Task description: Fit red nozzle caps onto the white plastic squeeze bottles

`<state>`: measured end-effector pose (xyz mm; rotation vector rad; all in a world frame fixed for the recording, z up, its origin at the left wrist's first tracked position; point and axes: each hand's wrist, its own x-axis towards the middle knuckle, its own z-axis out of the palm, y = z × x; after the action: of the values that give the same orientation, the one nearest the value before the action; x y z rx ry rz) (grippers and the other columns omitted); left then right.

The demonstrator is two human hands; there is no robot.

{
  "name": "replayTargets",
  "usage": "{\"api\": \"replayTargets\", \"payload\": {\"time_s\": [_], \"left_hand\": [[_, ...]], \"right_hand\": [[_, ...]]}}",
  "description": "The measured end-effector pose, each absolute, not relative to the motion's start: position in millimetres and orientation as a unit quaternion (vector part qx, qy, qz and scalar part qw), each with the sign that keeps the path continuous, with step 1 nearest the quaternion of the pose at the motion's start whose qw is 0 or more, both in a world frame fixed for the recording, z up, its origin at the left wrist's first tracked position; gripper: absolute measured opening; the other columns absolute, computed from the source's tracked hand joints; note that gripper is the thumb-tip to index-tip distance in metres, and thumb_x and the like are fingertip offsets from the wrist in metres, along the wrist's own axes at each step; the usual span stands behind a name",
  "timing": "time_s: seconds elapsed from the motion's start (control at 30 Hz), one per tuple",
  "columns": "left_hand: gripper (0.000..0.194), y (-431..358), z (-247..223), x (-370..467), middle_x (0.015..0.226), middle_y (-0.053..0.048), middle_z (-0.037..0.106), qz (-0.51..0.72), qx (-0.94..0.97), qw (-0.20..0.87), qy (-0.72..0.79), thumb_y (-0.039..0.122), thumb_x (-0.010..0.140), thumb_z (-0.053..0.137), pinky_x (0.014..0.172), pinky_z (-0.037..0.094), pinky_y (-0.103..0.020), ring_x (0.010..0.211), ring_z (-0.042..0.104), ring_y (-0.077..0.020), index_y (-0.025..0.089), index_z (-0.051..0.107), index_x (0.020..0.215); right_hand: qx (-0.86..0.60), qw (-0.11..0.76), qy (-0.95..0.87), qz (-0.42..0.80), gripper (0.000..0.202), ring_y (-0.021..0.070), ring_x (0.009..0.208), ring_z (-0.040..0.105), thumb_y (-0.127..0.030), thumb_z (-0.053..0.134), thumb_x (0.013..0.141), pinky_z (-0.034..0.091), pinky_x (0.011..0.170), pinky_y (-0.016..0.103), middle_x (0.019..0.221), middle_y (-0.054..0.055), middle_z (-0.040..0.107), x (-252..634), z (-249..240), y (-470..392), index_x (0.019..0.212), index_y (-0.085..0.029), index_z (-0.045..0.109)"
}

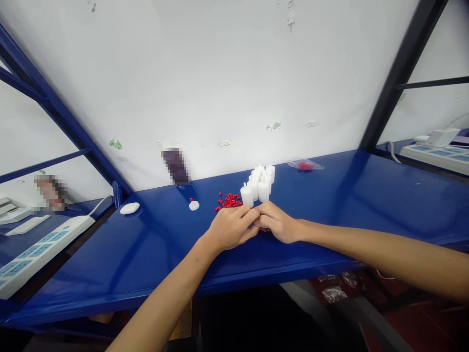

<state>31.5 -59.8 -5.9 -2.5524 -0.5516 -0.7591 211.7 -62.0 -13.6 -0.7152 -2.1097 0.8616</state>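
My left hand (233, 226) and my right hand (279, 222) meet over the blue table (161, 254), fingers curled and touching each other. Whatever lies between the fingers, if anything, is hidden. Just behind my left hand is a loose pile of small red pieces (231, 200), partly covered by the hand. Several white cylinders with narrow tips on top (264, 188) stand upright in a cluster beyond my fingers. Left of the red pile lies a small round white piece (194, 206), with a single red piece (191, 199) beside it.
A clear plastic bag with red pieces (305, 166) lies near the wall at the back right. A rounded white object (130, 209) rests at the table's left end. Power strips (47, 254) sit beyond the blue frame, and a blurred dark rectangle (176, 166) leans at the wall.
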Motion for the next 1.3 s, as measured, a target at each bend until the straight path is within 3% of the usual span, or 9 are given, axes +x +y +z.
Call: {"api": "replayTargets", "payload": {"time_s": [0.07, 0.13, 0.27, 0.33, 0.43, 0.77, 0.93, 1.07, 1.3], "left_hand": [[0.016, -58, -5, 29, 0.071, -0.001, 0.057, -0.260, -0.922, 0.223, -0.181, 0.024, 0.095, 0.040, 0.051, 0.035, -0.027, 0.058, 0.053, -0.0139, 0.019, 0.051, 0.084], [0.018, -53, -3, 20, 0.069, 0.000, 0.056, -0.282, -0.922, 0.197, -0.180, 0.023, 0.093, 0.039, 0.054, 0.036, -0.026, 0.058, 0.051, -0.0128, 0.019, 0.049, 0.079], [0.026, -31, 6, -29, 0.056, 0.004, 0.041, -0.499, -0.780, 0.115, -0.359, 0.022, 0.090, 0.040, 0.053, 0.031, -0.025, 0.051, 0.040, -0.0102, 0.020, 0.040, 0.064], [0.027, -18, 10, -60, 0.053, 0.005, 0.036, -0.560, -0.680, 0.082, -0.466, 0.025, 0.089, 0.043, 0.053, 0.029, -0.025, 0.051, 0.036, -0.0100, 0.019, 0.038, 0.063], [0.029, -5, 10, -91, 0.052, 0.006, 0.032, -0.531, -0.646, 0.043, -0.547, 0.028, 0.085, 0.047, 0.054, 0.027, -0.025, 0.051, 0.033, -0.0097, 0.019, 0.037, 0.059], [0.030, 4, 1, -94, 0.055, 0.005, 0.047, -0.373, -0.694, 0.012, -0.616, 0.045, 0.082, 0.052, 0.059, 0.030, -0.026, 0.054, 0.043, -0.0126, 0.020, 0.050, 0.067], [0.028, -12, 12, -79, 0.052, 0.005, 0.047, -0.404, -0.708, 0.064, -0.576, 0.041, 0.085, 0.048, 0.061, 0.033, -0.025, 0.052, 0.045, -0.0122, 0.020, 0.049, 0.067], [0.027, -21, 4, -54, 0.054, 0.002, 0.053, -0.270, -0.780, 0.023, -0.564, 0.039, 0.088, 0.046, 0.059, 0.033, -0.027, 0.052, 0.050, -0.0150, 0.020, 0.053, 0.069], [0.026, -21, -8, -45, 0.050, 0.002, 0.054, -0.166, -0.819, -0.005, -0.550, 0.040, 0.089, 0.048, 0.061, 0.037, -0.029, 0.053, 0.056, -0.0189, 0.021, 0.062, 0.100]], "right_hand": [[-0.263, 0.369, -0.825, 0.337, 0.025, 0.0106, 0.051, 0.036, -0.027, 0.045, 0.081, 0.029, 0.051, 0.026, 0.053, -0.003, 0.043, 212, -14, -61, 0.057, -0.019, 0.042], [-0.246, 0.368, -0.822, 0.359, 0.023, 0.0111, 0.052, 0.040, -0.035, 0.047, 0.087, 0.031, 0.052, 0.025, 0.057, -0.003, 0.047, 213, -14, -60, 0.075, -0.017, 0.054], [-0.265, 0.361, -0.804, 0.391, 0.036, 0.0117, 0.051, 0.044, -0.042, 0.040, 0.097, 0.034, 0.054, 0.024, 0.056, -0.006, 0.046, 214, -11, -59, 0.118, -0.016, 0.054], [-0.281, 0.342, -0.816, 0.372, 0.035, 0.0111, 0.051, 0.043, -0.041, 0.044, 0.097, 0.033, 0.054, 0.024, 0.056, -0.007, 0.045, 215, -10, -59, 0.122, -0.017, 0.054], [-0.293, 0.324, -0.834, 0.338, 0.036, 0.0105, 0.051, 0.041, -0.037, 0.048, 0.096, 0.030, 0.053, 0.024, 0.058, -0.007, 0.045, 216, -10, -60, 0.126, -0.018, 0.052], [-0.303, 0.302, -0.854, 0.297, 0.031, 0.0106, 0.052, 0.040, -0.030, 0.047, 0.095, 0.031, 0.055, 0.025, 0.060, -0.006, 0.048, 215, -10, -60, 0.123, -0.019, 0.057], [-0.302, 0.311, -0.850, 0.299, 0.026, 0.0106, 0.054, 0.042, -0.031, 0.048, 0.095, 0.032, 0.056, 0.024, 0.061, -0.006, 0.046, 215, -12, -60, 0.114, -0.018, 0.060], [-0.297, 0.319, -0.854, 0.284, 0.024, 0.0098, 0.054, 0.042, -0.031, 0.048, 0.095, 0.033, 0.056, 0.024, 0.063, -0.005, 0.047, 215, -13, -59, 0.110, -0.018, 0.062], [-0.287, 0.319, -0.859, 0.281, 0.024, 0.0094, 0.054, 0.044, -0.031, 0.048, 0.095, 0.034, 0.057, 0.024, 0.065, -0.004, 0.051, 215, -13, -59, 0.108, -0.017, 0.063]]}}
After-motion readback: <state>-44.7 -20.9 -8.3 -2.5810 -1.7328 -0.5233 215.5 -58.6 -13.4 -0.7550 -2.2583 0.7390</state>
